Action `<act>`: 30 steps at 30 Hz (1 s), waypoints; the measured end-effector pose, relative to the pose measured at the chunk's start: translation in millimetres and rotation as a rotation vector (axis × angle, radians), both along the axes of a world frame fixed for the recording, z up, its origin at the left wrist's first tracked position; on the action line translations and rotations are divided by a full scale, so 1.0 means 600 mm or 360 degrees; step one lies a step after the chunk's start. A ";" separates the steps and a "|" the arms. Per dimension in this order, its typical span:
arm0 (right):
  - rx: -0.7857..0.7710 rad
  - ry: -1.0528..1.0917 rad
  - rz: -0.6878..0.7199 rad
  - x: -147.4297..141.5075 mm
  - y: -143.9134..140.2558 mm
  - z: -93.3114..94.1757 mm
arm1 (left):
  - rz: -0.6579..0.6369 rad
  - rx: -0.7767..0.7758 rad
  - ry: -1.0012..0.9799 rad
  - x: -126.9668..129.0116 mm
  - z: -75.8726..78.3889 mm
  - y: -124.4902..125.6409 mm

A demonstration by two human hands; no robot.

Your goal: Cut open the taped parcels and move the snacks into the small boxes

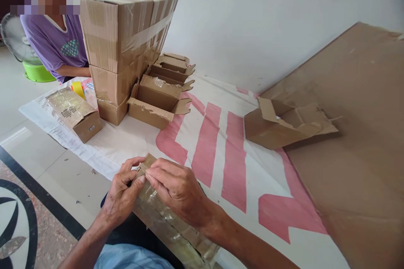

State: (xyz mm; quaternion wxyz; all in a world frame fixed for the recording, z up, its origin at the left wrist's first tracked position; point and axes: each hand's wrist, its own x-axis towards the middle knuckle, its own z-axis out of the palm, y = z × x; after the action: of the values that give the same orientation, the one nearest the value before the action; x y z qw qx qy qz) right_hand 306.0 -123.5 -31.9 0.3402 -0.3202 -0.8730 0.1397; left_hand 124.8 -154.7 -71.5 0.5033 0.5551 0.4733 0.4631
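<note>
A long cardboard box (160, 210) with glossy clear tape along it lies across my lap, its far end at the edge of the cloth. My left hand (124, 191) grips the left side of that far end, thumb on top. Closed in a pinch, my right hand (179, 189) holds the same end near its edge, its fingertips close to my left thumb. Whether a tape end is also between the right fingertips, I cannot make out. Part of the box is hidden under my right hand and forearm.
Several open small boxes (151, 111) stand beside a tall stack of taped cartons (104, 42). A closed box (74, 111) and a yellow tape roll (77, 88) lie left. Another open box (271, 130) rests against a large cardboard sheet (353, 147). A person (59, 46) sits behind the stack.
</note>
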 end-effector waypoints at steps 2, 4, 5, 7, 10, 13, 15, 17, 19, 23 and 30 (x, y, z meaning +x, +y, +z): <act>0.0207 -0.0120 -0.0046 -0.002 -0.004 -0.001 | 0.0015 -0.0028 -0.0022 0.002 -0.002 0.001; 0.0399 -0.0221 -0.0094 -0.005 -0.006 -0.001 | -0.0002 -0.0054 -0.0052 0.004 -0.003 0.002; 0.0475 -0.0270 -0.0110 -0.006 -0.007 -0.001 | -0.0018 -0.0070 -0.0072 0.004 -0.003 0.004; 0.0593 -0.0347 -0.0135 -0.008 -0.009 -0.002 | -0.0046 -0.0104 -0.0123 0.003 -0.003 0.007; 0.0718 -0.0427 -0.0156 -0.010 -0.012 -0.003 | -0.0075 -0.0137 -0.0207 0.001 0.000 0.012; 0.0813 -0.0468 -0.0173 -0.012 -0.017 -0.004 | -0.0112 -0.0155 -0.0244 -0.001 0.005 0.017; 0.0850 -0.0490 -0.0170 -0.013 -0.020 -0.005 | -0.0138 -0.0164 -0.0242 -0.002 0.009 0.020; 0.0877 -0.0521 -0.0169 -0.016 -0.022 -0.007 | -0.0159 -0.0173 -0.0224 -0.004 0.012 0.022; 0.0901 -0.0544 -0.0181 -0.018 -0.025 -0.010 | -0.0171 -0.0174 -0.0196 -0.006 0.014 0.024; 0.0904 -0.0582 -0.0188 -0.019 -0.030 -0.016 | -0.0204 -0.0128 -0.0149 -0.007 0.017 0.029; 0.0894 -0.0693 -0.0231 -0.007 -0.039 -0.031 | -0.0093 -0.0126 -0.0093 0.003 0.014 0.041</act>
State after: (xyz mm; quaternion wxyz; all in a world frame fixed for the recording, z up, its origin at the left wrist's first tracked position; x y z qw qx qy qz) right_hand 301.7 -147.1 -50.4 0.2299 -0.2976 -0.9044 -0.2015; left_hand 126.7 -129.9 -62.9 0.5519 0.5346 0.4598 0.4452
